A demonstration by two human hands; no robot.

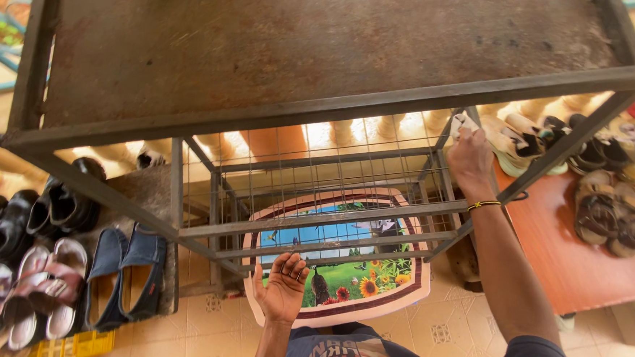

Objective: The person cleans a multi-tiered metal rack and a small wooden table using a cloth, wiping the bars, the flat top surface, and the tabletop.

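A rusty metal rack (321,106) with wire-mesh shelves stands in front of me, its flat top filling the upper view. Under it lies a colourful picture mat (341,274) with birds and sunflowers. My left hand (283,289) reaches palm-up beneath the rack's lower front bar, fingers curled toward the bar; whether it grips it is unclear. My right hand (469,161), a thread band on its wrist, is up at the rack's right side, fingers on a white cloth (462,124) by the mesh shelf's corner.
Several shoes and sandals (52,273) line the floor at left beside a yellow crate (81,343). More sandals (609,212) lie on a red-brown surface at right. Pale patterned tiles (440,330) cover the floor near me.
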